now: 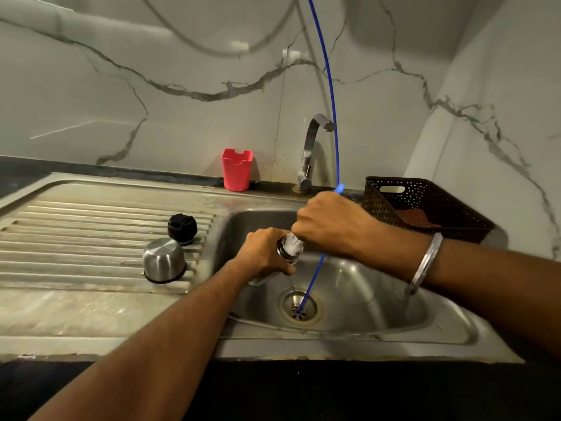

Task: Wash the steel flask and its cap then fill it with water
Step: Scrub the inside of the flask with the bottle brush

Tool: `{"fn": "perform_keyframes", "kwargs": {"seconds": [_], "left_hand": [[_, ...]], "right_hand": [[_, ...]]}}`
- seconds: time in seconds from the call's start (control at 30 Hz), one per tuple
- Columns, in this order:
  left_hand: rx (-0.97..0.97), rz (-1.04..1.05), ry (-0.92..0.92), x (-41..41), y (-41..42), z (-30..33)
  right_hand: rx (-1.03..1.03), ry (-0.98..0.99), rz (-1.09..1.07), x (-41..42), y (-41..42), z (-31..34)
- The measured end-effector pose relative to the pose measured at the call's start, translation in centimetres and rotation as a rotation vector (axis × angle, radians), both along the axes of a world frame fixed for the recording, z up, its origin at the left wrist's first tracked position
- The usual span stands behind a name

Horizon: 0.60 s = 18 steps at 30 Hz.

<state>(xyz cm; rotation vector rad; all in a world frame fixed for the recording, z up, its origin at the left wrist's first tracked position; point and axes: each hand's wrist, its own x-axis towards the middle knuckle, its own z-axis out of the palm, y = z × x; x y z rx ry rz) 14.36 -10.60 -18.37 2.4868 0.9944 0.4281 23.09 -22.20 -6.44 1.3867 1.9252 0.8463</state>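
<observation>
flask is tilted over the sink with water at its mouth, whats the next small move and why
Probably tip the steel flask further to drain it: the left hand grips it tilted over the steel sink basin, a thin trickle falls toward the drain, and the right hand sits at its foamy mouth. Its steel cup cap and black stopper wait on the drainboard.

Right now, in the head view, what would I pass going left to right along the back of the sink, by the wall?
Red plastic cup → steel tap → thin blue tube → dark perforated basket.
</observation>
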Motion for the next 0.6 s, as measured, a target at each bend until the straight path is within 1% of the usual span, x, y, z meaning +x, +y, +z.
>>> {"fn": "perform_keyframes", "kwargs": {"seconds": [0.07, 0.13, 0.2, 0.23, 0.3, 0.37, 0.43, 0.53, 0.6], "left_hand": [[-0.019, -0.006, 0.002, -0.1, -0.2, 0.1], [-0.039, -0.006, 0.011, -0.1, -0.6, 0.4], [-0.049, 0.015, 0.013, -0.1, -0.5, 0.4], [-0.055, 0.030, -0.004, -0.3, -0.3, 0.3], [-0.067, 0.064, -0.046, -0.7, 0.2, 0.0], [-0.075, 0.098, -0.053, -0.7, 0.4, -0.3], [-0.076, 0.113, -0.039, -0.4, 0.3, -0.2], [-0.091, 0.103, -0.008, -0.1, -0.4, 0.1], [-0.080, 0.107, -0.004, -0.3, -0.6, 0.2]], "right_hand": [[-0.031, -0.095, 0.091, 0.5, 0.2, 0.7], [-0.058, -0.128, 0.120, 0.2, 0.4, -0.3], [-0.079, -0.132, 0.118, 0.0, 0.9, -1.7], [-0.057, -0.124, 0.135, 0.1, 1.1, -1.5], [0.011, -0.099, 0.180, 0.3, 1.0, 0.2], [0.037, -0.072, 0.196, 0.2, 0.9, 1.6], [0.033, -0.051, 0.161, -0.9, 0.6, 1.4], [-0.030, -0.017, 0.047, -2.4, 0.2, -0.6], [-0.009, 0.025, 0.016, -2.3, 0.1, 0.6]]}}
